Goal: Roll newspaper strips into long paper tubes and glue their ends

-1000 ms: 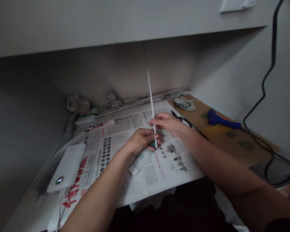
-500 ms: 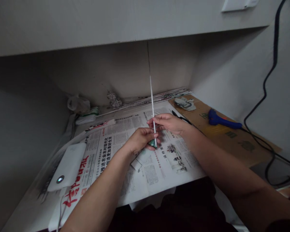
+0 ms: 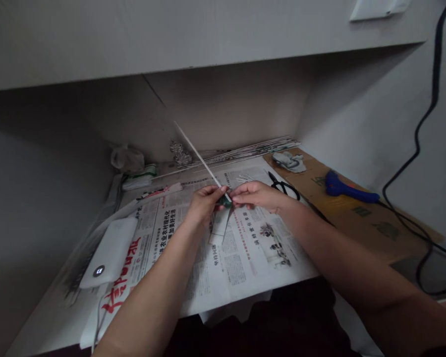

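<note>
- Along the left edge of the counter [image 3: 46,317], I see a white device [image 3: 111,255] with a small lit display, lying on newspaper [image 3: 241,277] that reaches to the near edge.
- Toward the far left corner I make out a clear plastic bag [image 3: 127,158], with a green-and-white packet [image 3: 140,177] just beside it.
- A twisted bundle [image 3: 180,153] sits by the far edge, right of that bag.
- I have the left hand [image 3: 203,203] over the middle of the counter, its grip pinching the white rod [image 3: 196,152] near its lower end; the rod tilts up and left toward the far edge.
- Something dark green [image 3: 225,201] shows at that grip, and a pale strip [image 3: 220,225] is just below it.
- The right hand [image 3: 258,195] meets the rod's lower end, fingers bent close together; I cannot tell whether its grip pinches it.
- Thin rods [image 3: 260,148] lie along the far edge.
- Right of the right hand I see black scissors [image 3: 282,187].
- Toward the right edge, cardboard [image 3: 342,228] carries a crumpled grey piece [image 3: 290,161] and a blue tool [image 3: 351,191].
</note>
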Demonstrator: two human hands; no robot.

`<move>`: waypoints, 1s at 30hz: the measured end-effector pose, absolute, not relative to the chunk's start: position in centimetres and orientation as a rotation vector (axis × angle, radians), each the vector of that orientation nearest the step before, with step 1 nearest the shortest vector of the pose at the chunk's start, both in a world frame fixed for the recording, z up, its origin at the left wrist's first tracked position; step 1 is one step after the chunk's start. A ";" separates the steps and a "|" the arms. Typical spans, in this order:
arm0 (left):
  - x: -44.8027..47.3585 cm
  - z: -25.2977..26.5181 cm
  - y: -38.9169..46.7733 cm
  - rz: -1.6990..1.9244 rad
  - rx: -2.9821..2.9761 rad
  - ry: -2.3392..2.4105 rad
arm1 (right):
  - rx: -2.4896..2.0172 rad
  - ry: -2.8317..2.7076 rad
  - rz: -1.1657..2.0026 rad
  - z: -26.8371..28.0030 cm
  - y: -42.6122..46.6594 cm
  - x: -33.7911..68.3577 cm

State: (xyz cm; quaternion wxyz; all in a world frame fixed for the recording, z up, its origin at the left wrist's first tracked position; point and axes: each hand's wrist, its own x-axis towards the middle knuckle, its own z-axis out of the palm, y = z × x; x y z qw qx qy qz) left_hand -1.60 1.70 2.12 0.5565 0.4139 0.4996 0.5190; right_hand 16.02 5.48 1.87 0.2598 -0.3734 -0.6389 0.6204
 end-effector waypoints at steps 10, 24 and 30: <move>-1.7 1.6 2.1 1.353 1.001 1.265 | -1.048 -2.031 1.324 0.0 4.9 14.7; -1.4 1.6 1.9 1.293 1.001 1.262 | -1.142 -2.108 1.280 0.6 4.2 14.3; -1.6 1.6 1.8 1.172 0.950 1.128 | -1.165 -2.235 1.510 2.1 5.3 16.6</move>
